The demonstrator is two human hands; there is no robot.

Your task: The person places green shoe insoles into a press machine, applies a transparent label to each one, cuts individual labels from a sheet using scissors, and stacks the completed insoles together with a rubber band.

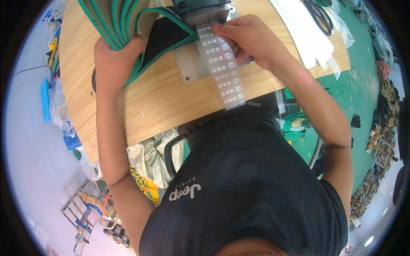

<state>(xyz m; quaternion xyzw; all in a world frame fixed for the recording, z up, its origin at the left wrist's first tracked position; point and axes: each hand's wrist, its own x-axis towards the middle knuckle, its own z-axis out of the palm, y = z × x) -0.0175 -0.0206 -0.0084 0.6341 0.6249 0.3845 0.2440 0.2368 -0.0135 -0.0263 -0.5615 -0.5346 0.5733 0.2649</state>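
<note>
The person's right hand [252, 40] pinches the upper end of a label strip [224, 70] between thumb and index finger; the left hand [113, 64] clasps a bundle of green-edged strips [117, 19], thumb across its side. From where I stand, the label strip could skew or pucker if that pinch drags sideways — its far end dangles unsupported past the table edge, above the person's lap. The fanned bundle might also splay if the left hand loosens, since its layers look springy, and the right fingertips sit near a dark machine head [203, 7], which I judge a risk.

The label strip is thin and translucent, with repeated pale printing. The bundle's layers are flat and thick, curling into a loop with a black face. Beneath lie a smooth grey metal plate [185, 68] and a wood-grained tabletop [166, 109]; beyond, a limp white sheet [294, 30]
</note>
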